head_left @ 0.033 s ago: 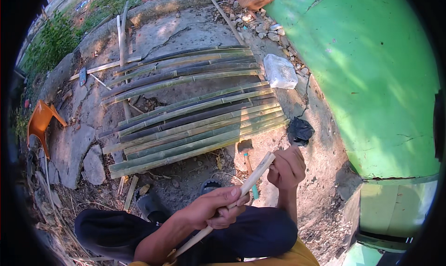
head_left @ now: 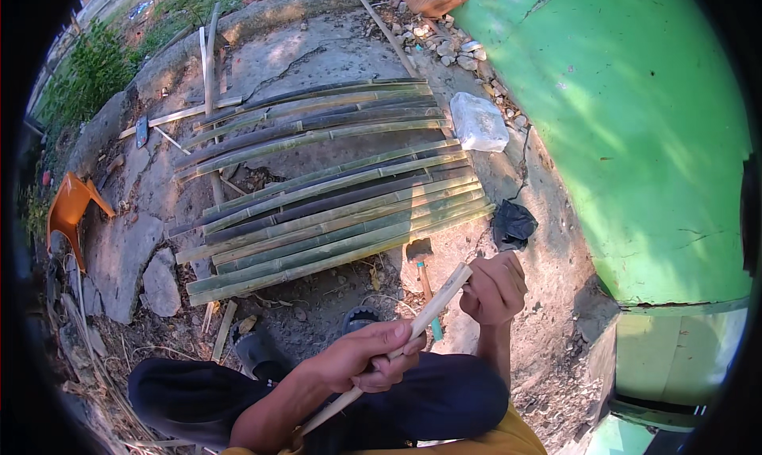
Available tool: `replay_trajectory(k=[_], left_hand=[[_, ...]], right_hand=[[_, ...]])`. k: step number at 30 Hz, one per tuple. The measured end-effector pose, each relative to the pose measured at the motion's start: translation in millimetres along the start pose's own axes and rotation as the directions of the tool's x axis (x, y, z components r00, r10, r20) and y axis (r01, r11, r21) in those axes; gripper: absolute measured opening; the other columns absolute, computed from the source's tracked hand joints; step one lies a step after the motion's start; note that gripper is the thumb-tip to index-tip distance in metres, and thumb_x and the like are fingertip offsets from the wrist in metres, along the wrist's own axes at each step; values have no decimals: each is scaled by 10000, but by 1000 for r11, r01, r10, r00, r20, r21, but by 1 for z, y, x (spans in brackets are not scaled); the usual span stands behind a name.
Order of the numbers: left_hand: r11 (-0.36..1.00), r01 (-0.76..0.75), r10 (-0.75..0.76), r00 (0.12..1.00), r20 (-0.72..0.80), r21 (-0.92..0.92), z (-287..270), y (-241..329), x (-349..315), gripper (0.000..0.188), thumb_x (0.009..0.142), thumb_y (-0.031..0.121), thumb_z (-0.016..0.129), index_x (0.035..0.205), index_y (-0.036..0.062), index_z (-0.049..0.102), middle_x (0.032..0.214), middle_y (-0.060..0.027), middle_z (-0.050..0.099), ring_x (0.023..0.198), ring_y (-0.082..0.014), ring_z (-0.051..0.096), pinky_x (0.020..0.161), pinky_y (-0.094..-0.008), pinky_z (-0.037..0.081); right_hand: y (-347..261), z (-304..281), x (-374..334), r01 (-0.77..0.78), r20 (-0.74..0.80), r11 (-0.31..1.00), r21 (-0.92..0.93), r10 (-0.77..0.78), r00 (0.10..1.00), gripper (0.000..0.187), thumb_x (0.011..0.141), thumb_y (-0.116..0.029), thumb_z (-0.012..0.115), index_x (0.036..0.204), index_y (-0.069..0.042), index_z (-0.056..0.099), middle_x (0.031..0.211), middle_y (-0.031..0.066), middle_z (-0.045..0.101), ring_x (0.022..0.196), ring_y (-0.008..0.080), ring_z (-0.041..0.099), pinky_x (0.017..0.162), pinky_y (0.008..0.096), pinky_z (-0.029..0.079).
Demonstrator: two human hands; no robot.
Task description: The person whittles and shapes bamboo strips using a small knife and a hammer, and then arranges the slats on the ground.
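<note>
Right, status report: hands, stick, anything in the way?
Left hand closed around slanted pale stick. Right hand at its upper end, contact unclear. Teal-ended tool lying beyond, partly hidden by stick.

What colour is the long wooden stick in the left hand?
The long wooden stick is pale creamy beige, best seen in the head view.

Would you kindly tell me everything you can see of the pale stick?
The pale stick is long and narrow, apparently bare wood or bamboo, with a blunt upper end. It slants up rightward from over the dark trousers. The left hand grips it; the right hand is at its upper end, contact unclear.
</note>
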State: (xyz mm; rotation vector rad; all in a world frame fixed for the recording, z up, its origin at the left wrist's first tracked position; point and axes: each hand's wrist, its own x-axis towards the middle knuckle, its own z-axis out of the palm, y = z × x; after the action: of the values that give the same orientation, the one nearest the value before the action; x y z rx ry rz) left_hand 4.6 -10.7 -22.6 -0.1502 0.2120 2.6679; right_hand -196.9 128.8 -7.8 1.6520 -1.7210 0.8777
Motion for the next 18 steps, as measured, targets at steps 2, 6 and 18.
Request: replay_trajectory(k=[2, 6, 18], left_hand=[[999, 43, -41, 997, 73, -25, -2, -2, -1, 334, 1078, 415, 372, 969, 107, 437, 631, 55, 359, 401, -18, 236, 346, -207, 201], [1000, -9, 9, 1000, -2, 15, 6, 0, 2, 338, 1075, 426, 383, 961, 113, 440, 638, 58, 354, 417, -16, 245, 360, -205, 195], [811, -89, 284, 924, -256, 578, 4, -3, 5, 326, 1088, 380, 386, 1076, 75, 500, 671, 67, 375, 519, -29, 293, 461, -208, 247]], right_hand=[[3, -7, 7, 40, 22, 999, -26, -40, 999, 76, 793, -72, 711, 819, -12, 671, 795, 70, 636, 590, 185, 583, 539, 322, 411], [1, -5, 10, -44, 78, 999, 16, 43, 996, 64, 822, -72, 706, 834, -17, 675, 787, 68, 627, 587, 186, 574, 543, 328, 413], [-17, 4, -12, -594, 826, -580, 557, 463, 322, 250, 966, -173, 527, 838, 19, 623, 590, -31, 411, 514, 67, 307, 531, 244, 273]])
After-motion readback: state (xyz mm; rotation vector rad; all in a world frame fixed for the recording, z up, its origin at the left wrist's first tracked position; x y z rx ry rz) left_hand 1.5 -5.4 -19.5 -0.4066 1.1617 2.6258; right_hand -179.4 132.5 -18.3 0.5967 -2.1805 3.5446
